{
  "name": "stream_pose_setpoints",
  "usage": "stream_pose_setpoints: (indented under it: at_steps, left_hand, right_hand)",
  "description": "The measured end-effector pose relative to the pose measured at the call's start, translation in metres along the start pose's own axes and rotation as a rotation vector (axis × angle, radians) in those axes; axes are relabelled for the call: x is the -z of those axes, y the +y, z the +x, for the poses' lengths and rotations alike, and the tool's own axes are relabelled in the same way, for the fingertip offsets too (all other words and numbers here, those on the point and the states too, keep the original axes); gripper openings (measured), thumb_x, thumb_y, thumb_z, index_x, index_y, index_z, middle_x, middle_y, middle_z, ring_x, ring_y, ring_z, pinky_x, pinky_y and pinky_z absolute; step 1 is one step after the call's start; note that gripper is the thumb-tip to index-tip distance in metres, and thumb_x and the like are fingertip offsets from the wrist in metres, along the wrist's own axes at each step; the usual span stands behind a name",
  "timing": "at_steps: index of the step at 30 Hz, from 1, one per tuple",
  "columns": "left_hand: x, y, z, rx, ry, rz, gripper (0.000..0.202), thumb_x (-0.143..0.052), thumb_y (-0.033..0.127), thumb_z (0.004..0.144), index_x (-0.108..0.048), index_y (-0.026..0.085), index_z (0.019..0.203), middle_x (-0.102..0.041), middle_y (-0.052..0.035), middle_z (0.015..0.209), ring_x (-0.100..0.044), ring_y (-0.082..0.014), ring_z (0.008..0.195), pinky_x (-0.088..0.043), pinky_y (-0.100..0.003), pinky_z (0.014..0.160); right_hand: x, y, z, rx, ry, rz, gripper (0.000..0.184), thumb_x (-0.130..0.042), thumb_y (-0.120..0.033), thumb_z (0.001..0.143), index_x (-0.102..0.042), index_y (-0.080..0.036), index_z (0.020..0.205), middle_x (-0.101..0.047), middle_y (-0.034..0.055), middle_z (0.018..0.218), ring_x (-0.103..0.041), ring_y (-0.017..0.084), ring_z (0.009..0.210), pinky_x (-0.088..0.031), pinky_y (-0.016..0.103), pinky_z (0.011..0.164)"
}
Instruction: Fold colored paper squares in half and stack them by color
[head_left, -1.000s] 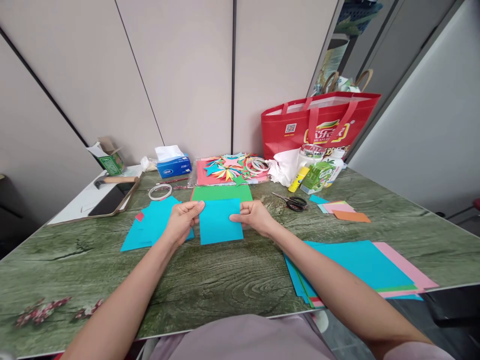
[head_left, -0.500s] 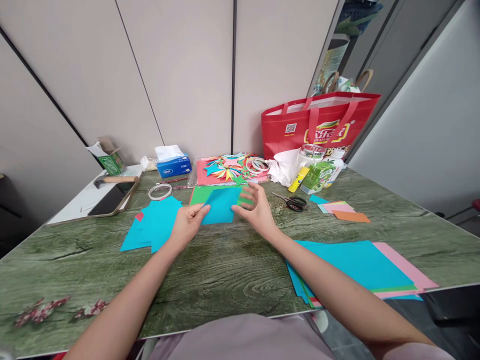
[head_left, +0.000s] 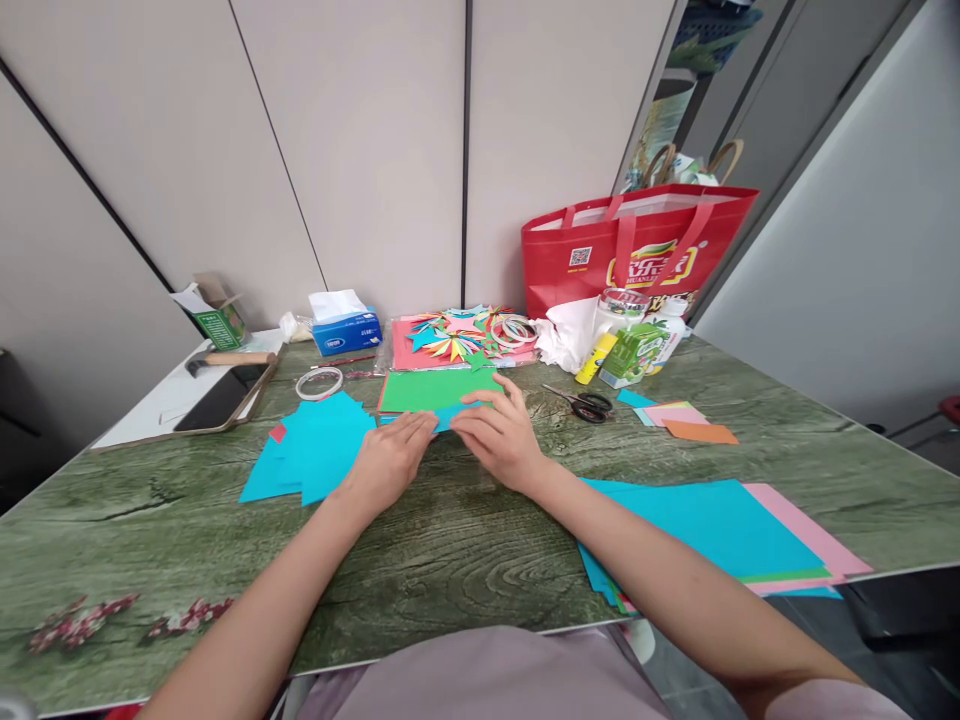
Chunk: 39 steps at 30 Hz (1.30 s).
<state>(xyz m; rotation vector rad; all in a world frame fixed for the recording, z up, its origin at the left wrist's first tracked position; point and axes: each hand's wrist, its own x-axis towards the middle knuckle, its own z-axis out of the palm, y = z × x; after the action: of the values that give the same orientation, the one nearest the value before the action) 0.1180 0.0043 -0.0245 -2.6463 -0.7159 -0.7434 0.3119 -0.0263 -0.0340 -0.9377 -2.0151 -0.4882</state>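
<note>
Between my two hands is a small sheet of blue paper (head_left: 450,414), now mostly covered by my fingers and looking folded or tilted to a narrow strip. My left hand (head_left: 391,455) grips its left end, fingers together. On the other end, my right hand (head_left: 501,436) pinches the paper with curved fingers. Just beyond lies a green sheet (head_left: 427,390) on a stack. More blue sheets (head_left: 319,450) spread beside my left hand, with a small red scrap (head_left: 278,433) on them.
Scissors (head_left: 589,404), a yellow glue stick (head_left: 596,358) and paper strips (head_left: 697,430) lie to the right. A large paper stack (head_left: 697,525) sits under my right forearm. At the back are a tissue box (head_left: 346,330), tape roll (head_left: 319,383), paper stars (head_left: 457,335) and red bag (head_left: 637,240).
The blue sheet was held up flat and facing me; now it shows only as a narrow strip. My right hand has closed in, and both hands are nearer each other and lower.
</note>
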Motion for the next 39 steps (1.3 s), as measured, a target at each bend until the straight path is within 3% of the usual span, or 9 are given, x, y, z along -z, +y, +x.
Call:
stream_pose_setpoints:
  at_steps: [7,14,19,29,32,35,39]
  left_hand:
    - [0.004,0.001,0.001,-0.069,-0.057,0.001,0.035,-0.038,0.005,0.078,-0.058,0.013,0.105,-0.062,-0.0115,0.109,-0.058,-0.0197,0.100,-0.042,-0.040,0.093]
    - [0.007,0.002,0.004,-0.083,-0.036,0.025,0.035,-0.037,0.003,0.077,-0.058,0.011,0.104,-0.063,-0.0130,0.105,-0.060,-0.0215,0.096,-0.042,-0.042,0.093]
    - [0.011,0.001,0.005,-0.056,-0.032,0.058,0.038,-0.036,0.002,0.076,-0.059,0.014,0.104,-0.064,-0.0100,0.105,-0.060,-0.0194,0.096,-0.033,-0.044,0.100]
    - [0.012,-0.015,0.001,0.054,0.045,0.150,0.042,-0.034,0.000,0.074,-0.059,0.015,0.104,-0.065,-0.0102,0.103,-0.060,-0.0197,0.097,-0.036,-0.045,0.098]
    - [0.010,-0.017,0.001,0.078,0.055,0.149,0.042,-0.035,0.000,0.074,-0.057,0.015,0.107,-0.065,-0.0107,0.103,-0.060,-0.0199,0.096,-0.038,-0.044,0.097]
    - [0.013,-0.013,0.002,0.017,0.028,0.109,0.040,-0.036,0.003,0.077,-0.056,0.015,0.110,-0.065,-0.0091,0.104,-0.059,-0.0207,0.099,-0.037,-0.046,0.097]
    - [0.018,-0.006,0.006,-0.053,-0.009,0.058,0.033,-0.040,0.012,0.081,-0.058,0.019,0.108,-0.062,-0.0068,0.110,-0.055,-0.0213,0.106,-0.033,-0.049,0.099]
  right_hand:
    - [0.001,-0.004,0.002,0.051,-0.057,-0.023,0.013,-0.050,-0.021,0.081,-0.060,-0.027,0.087,-0.066,-0.0023,0.083,-0.050,0.017,0.103,-0.015,0.050,0.102]
    - [0.001,-0.001,0.005,0.051,0.000,-0.050,0.012,-0.052,-0.020,0.079,-0.061,-0.027,0.085,-0.067,-0.0046,0.081,-0.051,0.018,0.099,-0.018,0.050,0.100]
    - [0.004,0.003,0.006,0.045,0.008,-0.033,0.014,-0.054,-0.020,0.078,-0.061,-0.028,0.086,-0.067,-0.0043,0.083,-0.051,0.018,0.100,-0.016,0.050,0.100]
    - [0.009,0.028,0.005,-0.152,0.211,-0.062,0.020,-0.054,-0.015,0.075,-0.063,-0.028,0.088,-0.067,-0.0015,0.080,-0.053,0.020,0.095,-0.021,0.049,0.097]
    - [0.009,0.025,0.007,-0.092,0.113,-0.037,0.029,-0.052,-0.016,0.076,-0.058,-0.027,0.103,-0.065,0.0010,0.093,-0.051,0.020,0.099,-0.026,0.048,0.096]
    - [0.005,0.018,0.008,-0.028,-0.020,0.005,0.036,-0.052,-0.021,0.078,-0.051,-0.023,0.114,-0.058,0.0063,0.111,-0.046,0.021,0.107,-0.032,0.045,0.094]
    - [0.000,0.014,0.005,-0.007,-0.018,0.057,0.023,-0.049,-0.018,0.080,-0.059,-0.025,0.100,-0.061,0.0044,0.105,-0.047,0.019,0.107,-0.036,0.042,0.091]
